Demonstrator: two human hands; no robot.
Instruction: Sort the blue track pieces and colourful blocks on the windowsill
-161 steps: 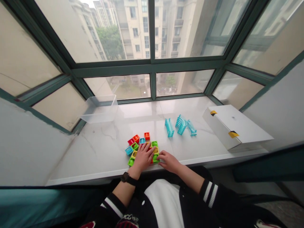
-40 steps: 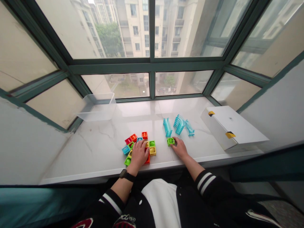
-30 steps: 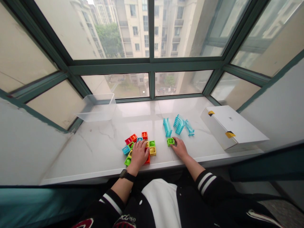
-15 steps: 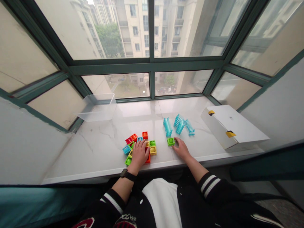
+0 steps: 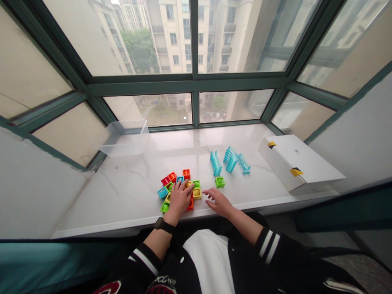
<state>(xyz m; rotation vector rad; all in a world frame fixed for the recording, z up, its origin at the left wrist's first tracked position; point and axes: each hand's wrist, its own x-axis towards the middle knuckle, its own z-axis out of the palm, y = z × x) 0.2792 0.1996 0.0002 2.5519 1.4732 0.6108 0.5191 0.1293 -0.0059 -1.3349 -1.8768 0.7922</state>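
My left hand [image 5: 181, 197] lies over a cluster of colourful toy blocks, fingers spread, hiding several of them. Around it show a red block [image 5: 186, 174], a blue block [image 5: 162, 192], a green block [image 5: 165, 207] and a yellow block [image 5: 197, 193]. To the right of the yellow block, my right hand [image 5: 218, 201] hovers with thumb and fingers apart and nothing between them. A lone green block [image 5: 219, 182] sits beyond the right hand. Just behind it lie translucent blue track pieces: a straight one [image 5: 216, 163], a curved one [image 5: 230, 159] and a narrow one [image 5: 244, 163].
A clear plastic bin [image 5: 125, 141] stands at the back left of the white marble sill [image 5: 101, 196]. At the right is a white box [image 5: 301, 161] with yellow-and-black tabs. Green window frames [image 5: 183, 85] close off the back.
My right hand has let go of the green block, leaving it below the straight track piece, and has moved left toward the cluster. My left hand has stayed over the blocks.
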